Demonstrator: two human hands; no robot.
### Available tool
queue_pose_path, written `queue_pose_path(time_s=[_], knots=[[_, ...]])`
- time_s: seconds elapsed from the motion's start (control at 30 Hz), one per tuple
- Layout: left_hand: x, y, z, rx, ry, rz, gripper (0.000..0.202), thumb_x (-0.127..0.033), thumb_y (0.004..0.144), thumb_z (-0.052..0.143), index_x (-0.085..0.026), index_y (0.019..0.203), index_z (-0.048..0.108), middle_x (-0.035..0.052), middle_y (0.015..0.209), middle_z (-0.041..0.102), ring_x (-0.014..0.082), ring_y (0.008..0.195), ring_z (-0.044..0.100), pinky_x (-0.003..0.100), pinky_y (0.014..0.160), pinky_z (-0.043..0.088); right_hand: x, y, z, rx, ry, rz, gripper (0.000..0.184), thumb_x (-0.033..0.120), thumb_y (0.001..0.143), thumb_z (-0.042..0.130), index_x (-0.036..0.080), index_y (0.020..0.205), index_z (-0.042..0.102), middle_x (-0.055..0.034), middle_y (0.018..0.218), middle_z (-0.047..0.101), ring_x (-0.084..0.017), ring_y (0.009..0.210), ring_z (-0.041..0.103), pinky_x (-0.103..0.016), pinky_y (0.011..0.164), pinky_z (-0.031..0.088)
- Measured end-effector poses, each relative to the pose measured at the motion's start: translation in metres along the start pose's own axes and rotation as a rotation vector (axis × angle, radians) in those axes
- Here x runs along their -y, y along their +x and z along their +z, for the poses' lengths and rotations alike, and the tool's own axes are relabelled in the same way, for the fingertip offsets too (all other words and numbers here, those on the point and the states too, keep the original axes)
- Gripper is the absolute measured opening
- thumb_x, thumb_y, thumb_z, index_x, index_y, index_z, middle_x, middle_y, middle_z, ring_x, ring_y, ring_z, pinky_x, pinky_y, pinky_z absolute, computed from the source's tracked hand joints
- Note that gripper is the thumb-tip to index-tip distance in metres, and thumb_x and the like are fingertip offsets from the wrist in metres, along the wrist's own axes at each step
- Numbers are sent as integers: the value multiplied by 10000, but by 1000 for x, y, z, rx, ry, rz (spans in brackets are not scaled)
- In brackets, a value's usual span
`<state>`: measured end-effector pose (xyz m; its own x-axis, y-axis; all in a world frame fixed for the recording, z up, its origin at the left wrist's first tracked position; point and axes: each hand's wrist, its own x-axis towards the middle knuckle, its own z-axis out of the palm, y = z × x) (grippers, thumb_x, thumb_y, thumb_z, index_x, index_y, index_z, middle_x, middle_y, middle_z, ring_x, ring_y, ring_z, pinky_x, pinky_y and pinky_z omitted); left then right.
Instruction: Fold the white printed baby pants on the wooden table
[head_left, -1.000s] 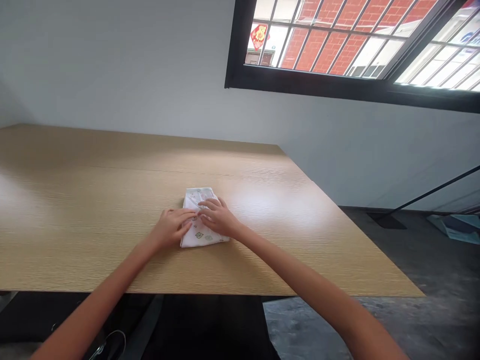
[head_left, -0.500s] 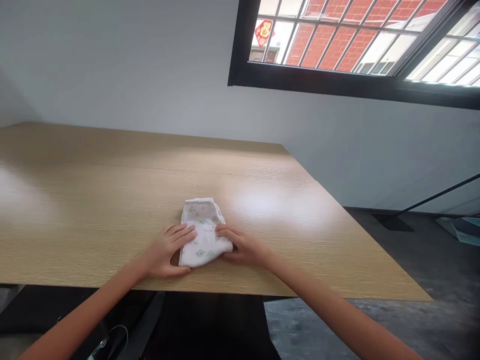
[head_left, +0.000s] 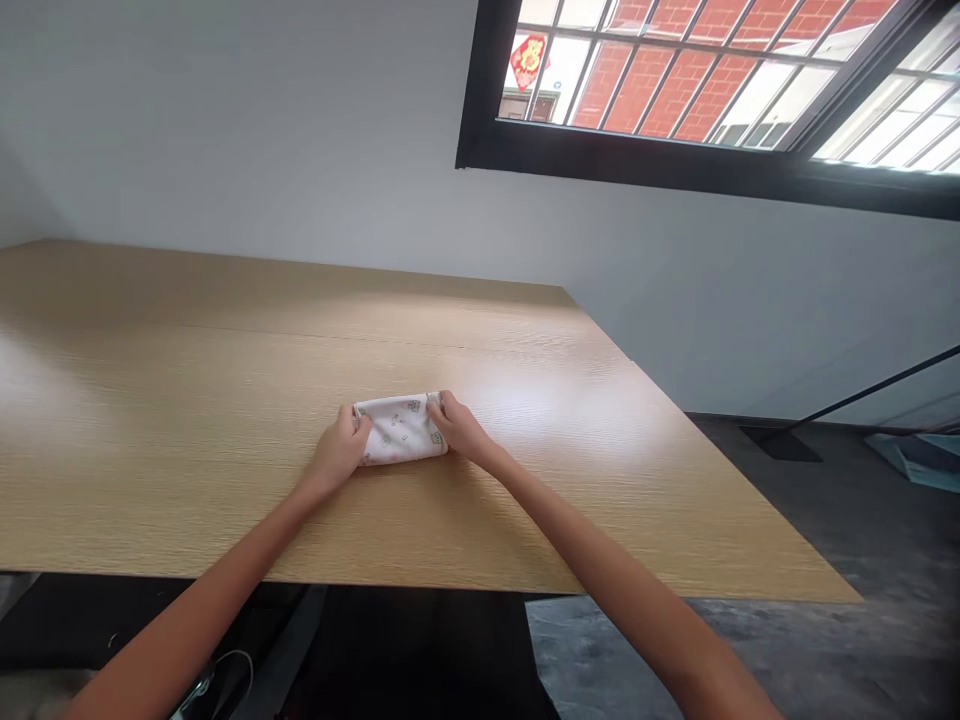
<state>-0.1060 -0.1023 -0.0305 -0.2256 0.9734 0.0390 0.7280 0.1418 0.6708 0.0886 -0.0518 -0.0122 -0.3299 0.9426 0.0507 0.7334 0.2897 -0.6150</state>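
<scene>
L hand [head_left: 337, 450] & R hand [head_left: 461, 428] firmly grasp opposite short ends of folded print cloth [head_left: 400, 431], kept level, on tabletop [head_left: 187, 420] nr front edge.

readable text: none | red diamond sign [head_left: 529, 60]: gold marks too small

Folded cloth [head_left: 400, 430] sits on the wooden table [head_left: 225, 400], near its front edge, about mid-width; left hand [head_left: 339, 450] is on the cloth's left end, right hand [head_left: 461, 428] on its right end. Wall [head_left: 262, 130] runs behind the table; window [head_left: 675, 150] is set in that wall, upper right, brick building [head_left: 675, 80] beyond it; concrete floor [head_left: 787, 520] lies right of the table.
</scene>
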Motion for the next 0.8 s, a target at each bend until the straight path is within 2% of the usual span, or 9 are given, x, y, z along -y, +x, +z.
queue_pose_path(time_s=[0.1,0.2,0.27,0.33,0.4,0.47,0.57,0.63,0.8], knots=[[-9,2,2,-92,76,-2,498,-299,814,407,-110,1272,359,138,939,598,277,815,588,378,703,444,10,-2,4,-68,-48,-17,394,241,904,299,55,1246,359,-172,1122,520,-201,968,527,-308,787,428],[-20,2,7,-218,238,285,478,-255,846,356,-128,1307,355,168,1266,432,287,1133,440,409,931,343,20,-10,16,-150,-194,-202,430,256,911,290,125,1318,331,-132,1354,326,-249,1225,314,-458,1010,237],[-23,5,12,-157,310,517,448,-238,873,296,-133,1299,383,128,1332,393,264,1226,341,432,1042,192,21,-12,27,-134,-290,-296,424,275,919,270,165,1320,350,-82,1375,315,-257,1268,239,-530,1035,129],[-20,10,18,-6,296,609,446,-248,888,270,-148,1311,366,98,1333,413,240,1224,344,447,1063,131,17,-9,35,-78,-303,-280,440,277,920,259,162,1338,331,-68,1384,303,-253,1273,233,-519,1041,144],[-14,17,21,85,257,595,446,-293,895,271,-149,1307,367,100,1321,431,233,1192,380,438,1041,195,8,-5,39,-37,-230,-210,476,290,916,270,124,1362,284,-83,1390,289,-231,1269,253,-438,1052,199],[-6,22,21,98,221,557,456,-339,892,281,-134,1284,390,114,1298,448,236,1170,397,414,1004,268,-1,-2,39,-23,-123,-144,501,320,923,248,97,1372,250,-98,1384,299,-195,1268,269,-383,1065,198],[1,28,16,104,137,514,419,-332,884,269,-138,1200,464,100,1225,506,208,1129,433,359,979,311,-12,-3,35,-41,2,-78,490,363,932,198,124,1348,300,-82,1361,342,-174,1275,266,-412,1083,124],[2,28,11,93,74,457,385,-343,873,275,-143,1069,540,86,1098,576,194,1033,499,321,915,372,-16,-5,32,-83,89,-78,469,357,925,215,133,1308,366,-78,1335,383,-178,1262,293,-414,1081,128],[2,-1,-5,42,-58,257,368,-445,839,345,-146,824,560,47,799,622,179,724,572,262,630,445,-21,-9,27,-223,519,9,420,307,897,239,110,1178,479,-93,1106,567,-143,1017,525,-277,917,387]])
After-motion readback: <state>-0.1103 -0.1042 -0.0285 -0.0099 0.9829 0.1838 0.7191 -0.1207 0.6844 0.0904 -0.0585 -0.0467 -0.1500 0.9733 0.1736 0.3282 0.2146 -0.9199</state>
